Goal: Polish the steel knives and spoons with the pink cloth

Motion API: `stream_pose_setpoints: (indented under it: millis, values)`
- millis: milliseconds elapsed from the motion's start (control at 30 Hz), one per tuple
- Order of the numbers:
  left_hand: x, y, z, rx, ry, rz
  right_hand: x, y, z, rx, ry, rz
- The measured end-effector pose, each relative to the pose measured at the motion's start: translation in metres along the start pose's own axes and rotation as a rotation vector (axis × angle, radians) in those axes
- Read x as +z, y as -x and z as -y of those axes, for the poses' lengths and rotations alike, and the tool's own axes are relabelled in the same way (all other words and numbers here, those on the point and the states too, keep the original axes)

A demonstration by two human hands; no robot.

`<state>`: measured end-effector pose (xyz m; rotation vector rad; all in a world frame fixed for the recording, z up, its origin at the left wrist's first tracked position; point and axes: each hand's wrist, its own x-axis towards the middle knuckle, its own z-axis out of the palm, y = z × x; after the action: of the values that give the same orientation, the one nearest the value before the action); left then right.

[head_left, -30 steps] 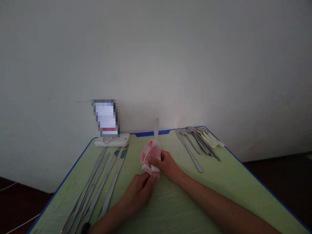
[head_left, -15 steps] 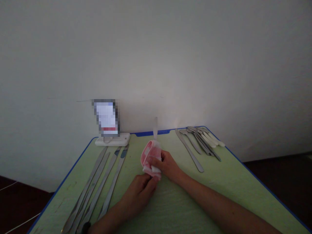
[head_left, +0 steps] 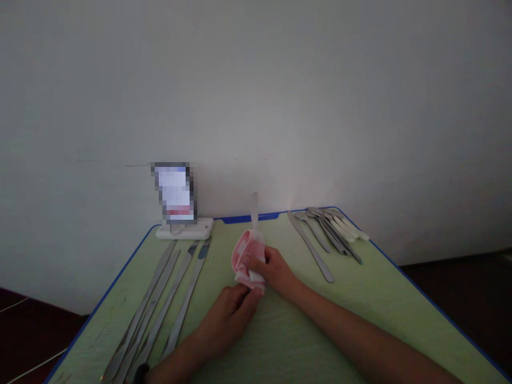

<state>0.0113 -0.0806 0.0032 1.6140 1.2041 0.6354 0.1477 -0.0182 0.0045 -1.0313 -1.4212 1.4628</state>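
Note:
A pink and white cloth [head_left: 252, 253] is folded round a table knife, whose pale blade [head_left: 255, 209] sticks up past the cloth's far end. My right hand [head_left: 276, 269] is closed on the cloth from the right, thumb lying across it. Just below, my left hand [head_left: 234, 309] is closed at the near end of the cloth, where the knife's handle is hidden by fingers and fabric. To the left of my left arm, several table knives [head_left: 184, 300] lie side by side, their lower ends partly covered by the arm.
At the right back lies a pile of spoons and other cutlery [head_left: 330, 232], some with white handles, beside a separate knife [head_left: 312, 248]. A phone [head_left: 176, 194] with a blurred screen leans on a white stand [head_left: 200, 229]. The green table [head_left: 288, 341] has a blue edge and meets a wall.
Almost nothing differs. Both hands keep their grip on the cloth and knife, with only a very slight shift; the other cutlery lies still.

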Motion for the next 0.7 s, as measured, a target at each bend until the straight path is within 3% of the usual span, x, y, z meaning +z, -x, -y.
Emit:
stream_pose_setpoints:
  millis: [367,700]
  values:
    - [0.0023,0.0009,-0.006,-0.02,0.15,0.016,-0.0033,-0.0048,0.0002,0.062,-0.163,0.044]
    - [0.0037,0.0008,-0.0001,-0.045,0.178,0.04,-0.0049,-0.0046,0.0008,0.042,-0.06,0.051]
